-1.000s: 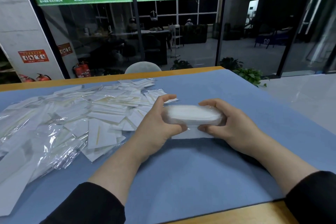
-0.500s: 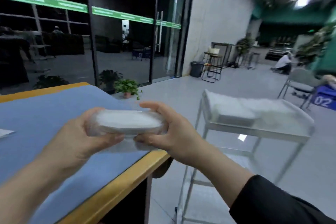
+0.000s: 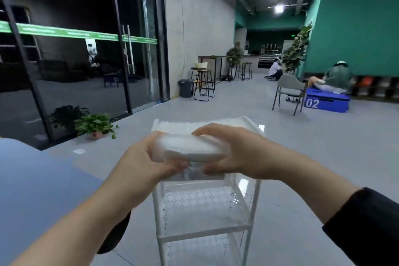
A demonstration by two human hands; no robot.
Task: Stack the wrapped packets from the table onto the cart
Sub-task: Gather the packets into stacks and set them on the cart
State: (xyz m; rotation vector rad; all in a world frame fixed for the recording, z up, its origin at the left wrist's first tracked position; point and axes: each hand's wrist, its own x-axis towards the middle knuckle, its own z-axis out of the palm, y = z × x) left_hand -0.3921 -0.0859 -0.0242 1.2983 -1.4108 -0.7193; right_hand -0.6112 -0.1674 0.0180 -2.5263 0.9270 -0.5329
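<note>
From the head camera, your left hand (image 3: 149, 157) and right hand (image 3: 235, 153) each grip one end of a bundle of wrapped packets (image 3: 190, 147), fingers curled over the top and thumbs pinching beneath. The bundle sits at the centre of the view, held in the air above the white cart (image 3: 203, 237), whose top tier already carries a layer of white packets (image 3: 194, 124) at twelve o'clock from your hands. The blue table (image 3: 43, 190) lies at eight o'clock, well apart from the bundle. To place it well, I would keep the bundle level, lower it straight down onto the layer already there, line its edges up with that layer, and ease both grips off together so nothing slides. The bundle looks like a flat white stack sealed in clear, glossy film, rounded at the ends, slightly blurred here. It will likely feel slippery and a little soft.
</note>
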